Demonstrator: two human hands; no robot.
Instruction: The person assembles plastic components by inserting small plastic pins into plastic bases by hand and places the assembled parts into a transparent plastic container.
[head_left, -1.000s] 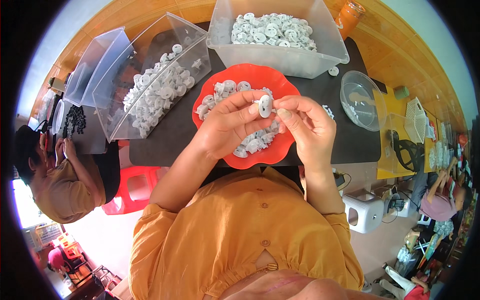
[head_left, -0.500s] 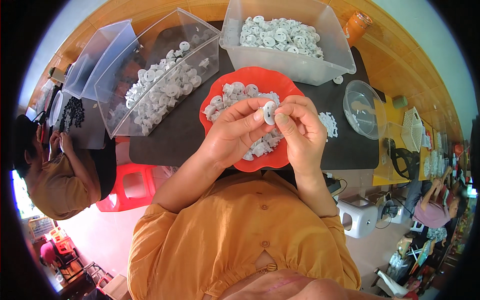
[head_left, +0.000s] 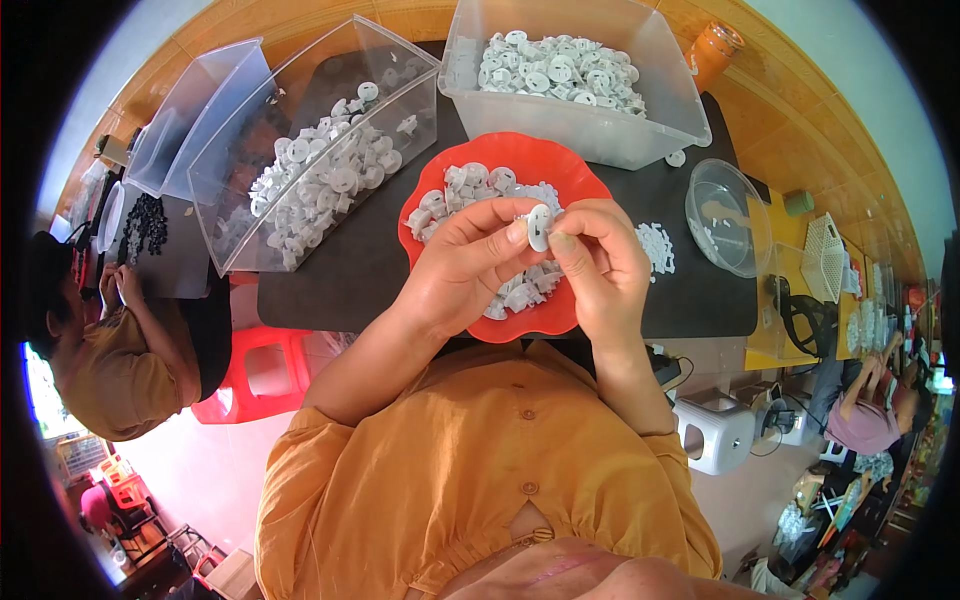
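Note:
A small white round plastic part [head_left: 539, 228] with a dark slot is held up between my two hands, above a red scalloped bowl [head_left: 540, 318]. My left hand [head_left: 465, 255] pinches its left side between thumb and fingers. On its other side, the thumb and fingertips of my right hand [head_left: 605, 250] press together at its edge; whether a smaller piece sits between them is hidden. Under my hands, the bowl holds many similar white parts [head_left: 470, 187].
Behind the bowl stands a clear tub [head_left: 590, 135] of white parts; a transparent bin [head_left: 230, 245] with more is at left. Small white pieces [head_left: 656, 248] and a clear round dish [head_left: 727, 260] lie at right. A co-worker [head_left: 130, 350] handles black pieces [head_left: 148, 225] at far left.
Almost nothing differs: both hands stay at the white part over the bowl. At the far right, another person's limbs have shifted slightly.

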